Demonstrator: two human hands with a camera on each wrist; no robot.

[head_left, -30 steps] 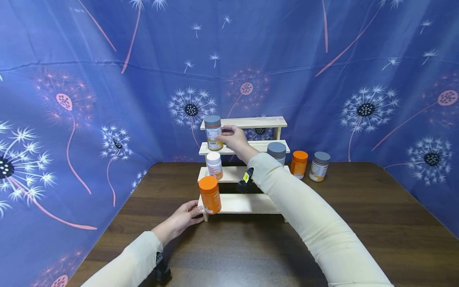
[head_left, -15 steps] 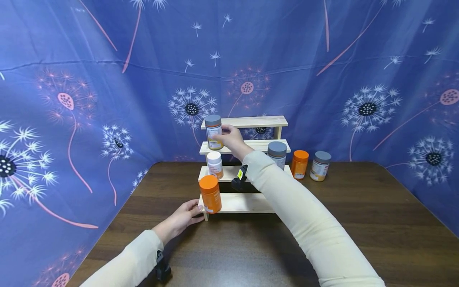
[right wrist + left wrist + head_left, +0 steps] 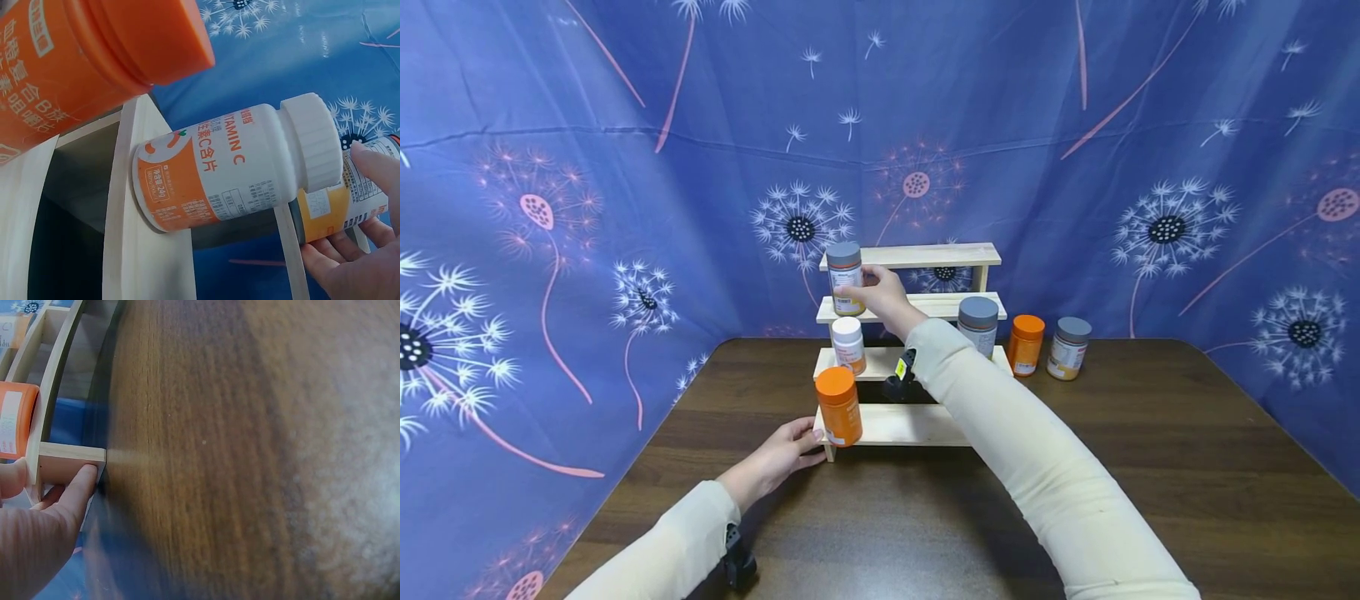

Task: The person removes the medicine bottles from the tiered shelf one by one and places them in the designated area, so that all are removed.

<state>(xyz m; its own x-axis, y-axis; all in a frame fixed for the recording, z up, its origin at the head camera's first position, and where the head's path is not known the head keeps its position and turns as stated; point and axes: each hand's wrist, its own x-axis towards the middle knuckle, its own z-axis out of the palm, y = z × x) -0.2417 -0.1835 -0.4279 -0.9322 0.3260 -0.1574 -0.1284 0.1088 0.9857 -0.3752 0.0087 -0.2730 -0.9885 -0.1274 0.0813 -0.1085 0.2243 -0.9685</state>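
1. Head view: the right hand [image 3: 883, 298] grips a grey-lidded jar [image 3: 845, 282], upright at the left end of the wooden stand's [image 3: 917, 423] second shelf from the top.
2. The left hand [image 3: 778, 462] holds the bottom shelf's left end, thumb near an orange jar [image 3: 838, 415].
3. One shelf above that jar stands a white-capped bottle [image 3: 848, 343], beside neither hand's fingers.
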